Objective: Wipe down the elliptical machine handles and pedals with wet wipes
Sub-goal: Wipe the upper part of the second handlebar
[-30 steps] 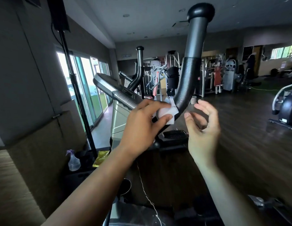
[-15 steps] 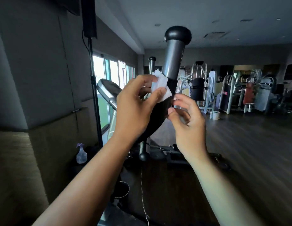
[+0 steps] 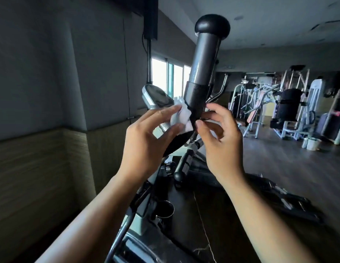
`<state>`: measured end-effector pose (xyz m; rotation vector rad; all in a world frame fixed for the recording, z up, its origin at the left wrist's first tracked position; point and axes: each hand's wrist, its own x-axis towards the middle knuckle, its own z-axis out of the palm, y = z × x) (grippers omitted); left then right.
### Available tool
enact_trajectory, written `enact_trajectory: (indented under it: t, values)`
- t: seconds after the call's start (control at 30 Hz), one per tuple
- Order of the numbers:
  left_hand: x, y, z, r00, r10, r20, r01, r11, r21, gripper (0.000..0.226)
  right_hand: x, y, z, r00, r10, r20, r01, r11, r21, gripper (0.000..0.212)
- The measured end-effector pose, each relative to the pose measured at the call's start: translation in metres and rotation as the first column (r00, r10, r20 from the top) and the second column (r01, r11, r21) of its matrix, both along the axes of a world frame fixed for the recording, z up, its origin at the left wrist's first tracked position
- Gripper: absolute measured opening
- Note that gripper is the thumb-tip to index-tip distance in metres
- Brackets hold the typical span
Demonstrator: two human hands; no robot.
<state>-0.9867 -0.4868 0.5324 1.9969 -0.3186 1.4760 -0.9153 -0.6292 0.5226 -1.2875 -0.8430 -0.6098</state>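
The elliptical's moving handle (image 3: pixel 203 63) rises at the centre, a grey metal tube with a black knob on top and a black foam grip (image 3: pixel 196 99) below. My left hand (image 3: pixel 146 145) holds a crumpled white wet wipe (image 3: pixel 179 118) against the left side of the foam grip. From the right, my right hand (image 3: pixel 222 149) reaches the same grip, its thumb and curled fingertips pinching the grip beside the wipe's lower corner. A black pedal (image 3: pixel 279 198) lies low on the right. The grip's lower bend is hidden behind my hands.
The machine's console (image 3: pixel 156 97) sits just behind the wipe, and a short fixed handle (image 3: pixel 181 168) and a cup holder (image 3: pixel 164 207) lie below. A grey wall runs close on the left. Weight machines (image 3: pixel 290 111) and buckets (image 3: pixel 311 143) stand across the wooden floor.
My view has swung closer to the handle. The left hand has slid the wipe along the foam grip, and the right hand has closed in from open air onto the grip.
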Motion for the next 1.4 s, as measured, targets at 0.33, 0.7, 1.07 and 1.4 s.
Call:
enact_trajectory:
  t: [0.33,0.7,1.07,1.4]
  values:
    - [0.009,-0.003,-0.024,0.989,0.107,0.107,-0.105,0.994,-0.02,0.035,0.014,-0.001,-0.002,0.992,0.127,0.022,-0.128,0.991,0.048,0.039]
    - [0.014,-0.045,0.029,0.942,0.276,0.192,-0.249,0.957,-0.15,0.028,0.037,-0.002,-0.008,0.946,0.318,0.06,-0.322,0.945,0.054,0.035]
    - [0.003,-0.079,-0.019,0.84,0.542,0.026,-0.52,0.817,-0.249,0.029,0.047,-0.013,-0.006,0.876,0.474,0.089,-0.472,0.88,-0.044,0.042]
    - [0.01,-0.082,-0.008,0.748,0.656,0.099,-0.641,0.753,-0.149,0.022,0.052,-0.012,-0.013,0.856,0.511,0.079,-0.511,0.86,-0.022,0.04]
